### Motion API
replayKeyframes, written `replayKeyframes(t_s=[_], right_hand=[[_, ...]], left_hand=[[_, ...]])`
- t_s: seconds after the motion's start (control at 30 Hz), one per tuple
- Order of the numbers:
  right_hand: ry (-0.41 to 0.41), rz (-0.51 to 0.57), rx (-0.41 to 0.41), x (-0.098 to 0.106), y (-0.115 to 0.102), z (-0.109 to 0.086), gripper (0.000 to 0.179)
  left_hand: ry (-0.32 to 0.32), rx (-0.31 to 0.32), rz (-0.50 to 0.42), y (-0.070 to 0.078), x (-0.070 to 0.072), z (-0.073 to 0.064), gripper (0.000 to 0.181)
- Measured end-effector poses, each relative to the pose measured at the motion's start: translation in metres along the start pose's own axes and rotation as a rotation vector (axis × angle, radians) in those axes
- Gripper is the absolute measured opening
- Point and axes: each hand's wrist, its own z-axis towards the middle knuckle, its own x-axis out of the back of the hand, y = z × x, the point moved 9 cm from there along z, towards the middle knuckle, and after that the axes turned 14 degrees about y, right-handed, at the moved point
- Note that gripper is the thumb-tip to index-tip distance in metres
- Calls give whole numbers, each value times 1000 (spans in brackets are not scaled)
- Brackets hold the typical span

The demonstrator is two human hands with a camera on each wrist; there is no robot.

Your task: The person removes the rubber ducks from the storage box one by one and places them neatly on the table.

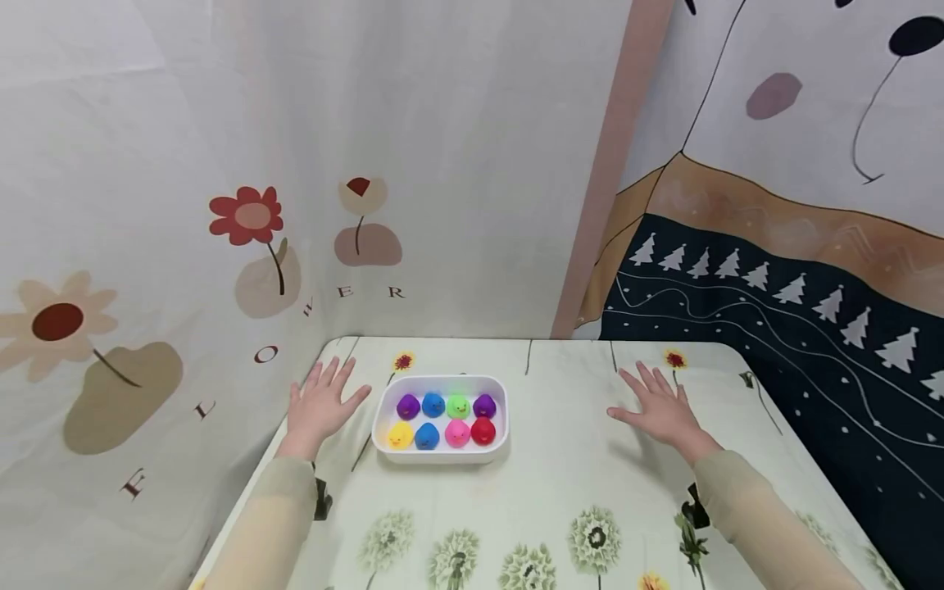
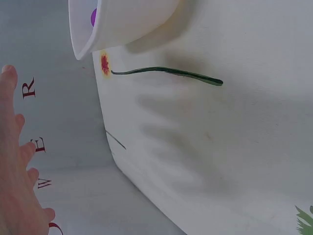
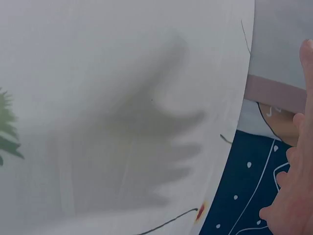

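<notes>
White, the tray (image 1: pixel 440 458) with its coloured toys (image 1: pixel 457 434) lies on the table (image 1: pixel 553 475), long axis running side to side, just right of the left hand (image 1: pixel 317 414), the nearer, and well to the left of the right hand (image 1: pixel 661 411). Both hover empty, fingers spread.

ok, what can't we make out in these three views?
White tray, left wrist view: cut by the top edge; its wall hides the contents except part of a purple toy.
Left hand, left wrist view: cut by the left edge.
Right hand, right wrist view: cut by the right edge.
Red toy, head view: any face details too small to tell.
</notes>
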Motion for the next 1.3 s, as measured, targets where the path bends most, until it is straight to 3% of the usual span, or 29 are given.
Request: replayKeyframes(t_s=[0.3,0.53,0.67,0.77,0.93,1.07,1.3], right_hand=[[10,31,39,-2,-19,2,91],[24,65,108,-1,-43,2,87],[9,99,157,-3,-60,2,87],[-11,117,174,-6,-68,3,86],[-38,150,196,-11,-85,7,86],[-65,202,189,-16,-98,12,79],[-89,334,159,-27,-123,22,61]], left_hand=[[7,3,-12,3,0,2,80],[-13,-32,-35,17,-6,0,81],[-23,-44,-77,26,-9,-2,75],[-59,-39,-157,33,-15,-3,69],[-115,-5,-346,37,-26,-5,62],[-144,36,-428,34,-37,-10,61],[-154,217,-529,22,-56,-19,58]])
